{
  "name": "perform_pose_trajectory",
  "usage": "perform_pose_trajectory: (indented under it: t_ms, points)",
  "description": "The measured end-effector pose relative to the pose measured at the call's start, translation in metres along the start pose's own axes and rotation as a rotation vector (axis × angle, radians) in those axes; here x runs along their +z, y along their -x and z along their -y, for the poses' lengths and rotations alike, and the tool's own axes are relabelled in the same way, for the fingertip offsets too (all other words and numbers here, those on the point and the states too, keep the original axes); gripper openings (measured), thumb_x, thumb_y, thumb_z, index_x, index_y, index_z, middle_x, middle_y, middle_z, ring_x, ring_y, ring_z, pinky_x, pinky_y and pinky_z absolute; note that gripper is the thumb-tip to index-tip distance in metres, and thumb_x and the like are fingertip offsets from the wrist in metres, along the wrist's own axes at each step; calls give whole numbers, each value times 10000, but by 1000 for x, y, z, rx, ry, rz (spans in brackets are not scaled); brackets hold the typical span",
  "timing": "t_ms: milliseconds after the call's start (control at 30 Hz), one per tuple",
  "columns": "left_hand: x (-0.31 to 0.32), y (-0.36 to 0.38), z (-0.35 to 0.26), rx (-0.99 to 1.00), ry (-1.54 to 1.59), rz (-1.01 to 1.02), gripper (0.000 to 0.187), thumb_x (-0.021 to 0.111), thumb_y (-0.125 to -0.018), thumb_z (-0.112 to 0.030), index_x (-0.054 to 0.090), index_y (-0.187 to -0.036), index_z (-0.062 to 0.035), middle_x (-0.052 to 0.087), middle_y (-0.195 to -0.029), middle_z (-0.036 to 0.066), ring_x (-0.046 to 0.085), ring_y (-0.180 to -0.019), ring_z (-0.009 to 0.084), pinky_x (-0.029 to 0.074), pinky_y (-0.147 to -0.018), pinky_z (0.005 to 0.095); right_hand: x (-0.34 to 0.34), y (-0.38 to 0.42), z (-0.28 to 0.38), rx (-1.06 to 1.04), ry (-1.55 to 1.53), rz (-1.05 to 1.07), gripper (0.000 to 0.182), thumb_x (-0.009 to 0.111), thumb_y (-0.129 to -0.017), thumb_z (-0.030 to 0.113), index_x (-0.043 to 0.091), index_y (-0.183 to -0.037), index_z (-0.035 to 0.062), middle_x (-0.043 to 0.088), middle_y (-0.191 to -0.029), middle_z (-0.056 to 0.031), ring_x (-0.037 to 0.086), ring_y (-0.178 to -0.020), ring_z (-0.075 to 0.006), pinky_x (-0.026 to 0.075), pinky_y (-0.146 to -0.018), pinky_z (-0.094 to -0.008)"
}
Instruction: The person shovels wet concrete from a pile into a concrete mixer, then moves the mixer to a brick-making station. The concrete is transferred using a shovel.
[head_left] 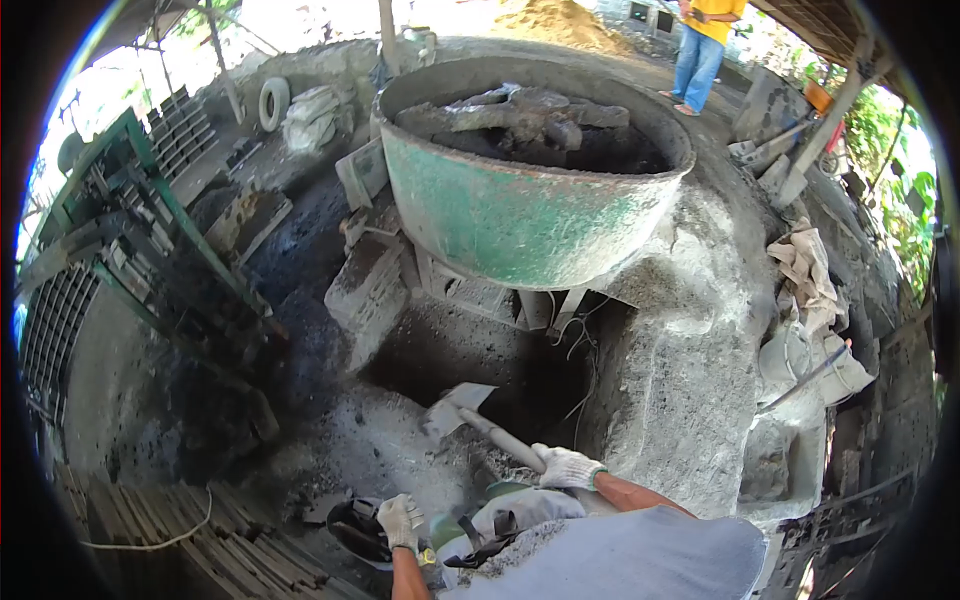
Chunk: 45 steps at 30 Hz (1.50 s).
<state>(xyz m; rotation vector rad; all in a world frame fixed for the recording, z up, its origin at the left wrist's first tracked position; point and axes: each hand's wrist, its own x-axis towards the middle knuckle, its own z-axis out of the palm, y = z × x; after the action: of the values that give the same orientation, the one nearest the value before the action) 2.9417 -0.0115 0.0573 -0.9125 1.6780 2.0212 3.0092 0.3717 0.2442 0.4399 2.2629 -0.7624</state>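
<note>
My right hand (568,467), in a white knitted glove, is wrapped round the wooden handle of a shovel (500,437). The shovel's grey blade lies up and left of that hand, over grey powdery material (380,440) at the edge of a dark pit. Lower and to the left, my left hand (400,520), gloved too, is closed at the rim of a black bucket (358,530). Its fingers are curled, and what they grip is too small to make out. Sacks and black straps lie between my hands.
A large green round mixer (530,220) stands ahead above the pit (480,360). A green metal machine (150,220) is at the left, wooden slats (200,530) at lower left. White buckets (785,355) stand on the right. A person (700,50) stands at the back.
</note>
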Motion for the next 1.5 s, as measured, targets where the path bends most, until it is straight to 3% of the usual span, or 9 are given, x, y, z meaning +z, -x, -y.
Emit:
perform_pose_trajectory:
  t_ms: [133, 233, 367, 767, 900, 1000, 1167, 1233, 1500]
  points:
    - [-45, 20, 19, -126, 79, -128, 155, 605, -880, -101, 554, -758, -20, 535, -636, 69, 582, -431, 224, 524, -366, 373, -5, -25, -26, 64, -46, -21, 535, 756, -724, 278, 538, -1166, 70, 692, -1079, -229, 679, -1051, -409, 532, -861, -494]
    - [-41, 49, 26, -202, 58, -365, 221, 589, -873, -48, 468, -688, -49, 473, -582, 56, 556, -419, 245, 481, -344, 413, -11, -37, -23, 107, -99, -72, 512, 766, -702, 257, 559, -1123, 53, 692, -1053, -225, 673, -1041, -411, 527, -872, -474]
    - [-52, 55, 32, -280, -20, -197, 245, 614, -848, -128, 530, -624, -73, 508, -572, 41, 495, -402, 183, 414, -360, 351, -1, -61, -17, 11, -202, -175, 517, 762, -661, 192, 581, -1111, 14, 688, -1021, -225, 680, -1010, -373, 527, -875, -443]
    - [-128, -22, -29, -220, 178, -182, 135, 615, -902, -91, 556, -782, -75, 547, -670, 47, 584, -485, 195, 542, -433, 359, 30, -166, 64, -139, -373, -259, 425, 758, -634, 74, 594, -1013, -27, 608, -772, -104, 623, -627, -207, 522, -586, -371]
    - [-157, -62, -58, -199, 131, -286, 86, 626, -908, -103, 589, -916, -26, 588, -711, 61, 608, -502, 185, 553, -433, 346, 23, -188, 112, -36, -414, -181, 605, 780, -619, 181, 610, -1158, -36, 667, -939, -186, 686, -880, -308, 553, -794, -402]
    - [-166, -89, -88, -184, 85, -316, 77, 609, -898, -87, 578, -832, -63, 582, -699, 56, 628, -517, 206, 579, -460, 377, 6, -187, 160, -54, -368, -148, 593, 775, -622, 153, 606, -1157, -38, 668, -914, -169, 686, -836, -294, 561, -754, -401]
    - [-164, -136, -130, -141, 50, -264, 215, 660, -933, -147, 589, -1087, -15, 647, -787, 94, 679, -587, 219, 611, -508, 389, 1, -225, 198, -4, -547, -125, 402, 730, -690, 21, 560, -1055, 15, 597, -752, -91, 622, -576, -211, 533, -506, -367]
    - [-163, -152, -137, -119, 40, -268, 174, 675, -920, -143, 616, -1021, -15, 650, -783, 91, 664, -559, 218, 585, -480, 368, -1, -240, 210, 17, -609, -85, 385, 710, -729, -18, 523, -1060, 45, 557, -698, -62, 588, -504, -183, 518, -426, -349]
    - [-181, -233, -182, -201, 19, -236, 159, 657, -909, -121, 608, -1009, -7, 657, -779, 113, 681, -570, 247, 608, -487, 398, -37, -331, 263, 60, -634, -121, 398, 675, -714, -41, 506, -1062, 54, 532, -710, -60, 578, -510, -184, 499, -423, -346]
